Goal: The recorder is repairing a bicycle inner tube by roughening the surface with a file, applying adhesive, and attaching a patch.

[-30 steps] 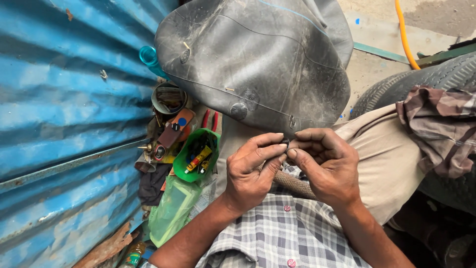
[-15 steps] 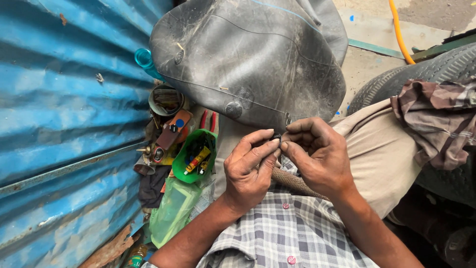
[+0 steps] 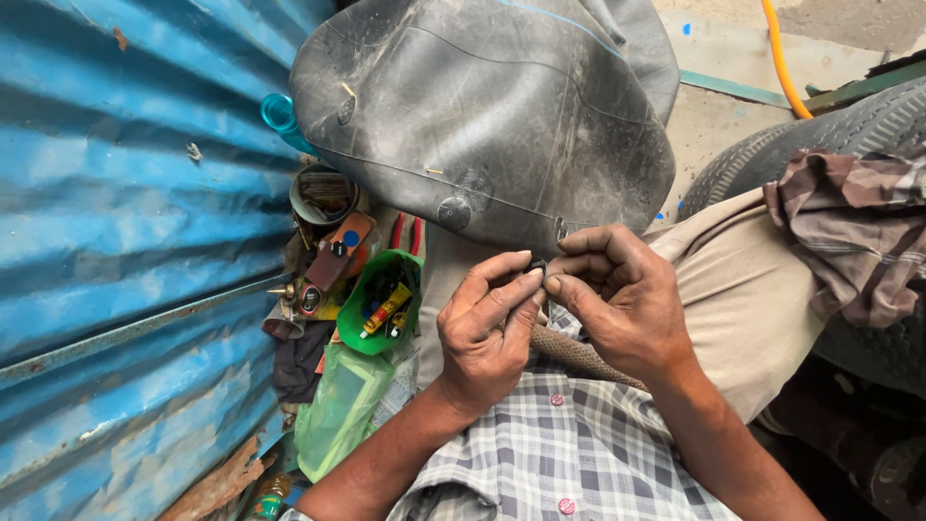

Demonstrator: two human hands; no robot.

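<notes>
A large black rubber inner tube (image 3: 492, 116) lies over my lap, dusty, with a round patch on it. Just below its near edge my left hand (image 3: 487, 328) and my right hand (image 3: 622, 299) meet fingertip to fingertip. Both pinch a small dark piece (image 3: 538, 263), too small to tell apart from the tube's valve. A brown woven belt (image 3: 579, 352) runs under my hands across my checked shirt.
A blue corrugated metal wall (image 3: 125, 241) fills the left side. Beside it sit a green tub of small tools (image 3: 381, 304), a round tin (image 3: 323, 193) and a green plastic bag (image 3: 338, 410). A tyre (image 3: 830, 135) with a checked cloth (image 3: 849, 222) lies at right, an orange hose (image 3: 781, 58) beyond.
The view has shifted slightly and my hands have stayed together at the tube's edge, fingers working the small dark piece.
</notes>
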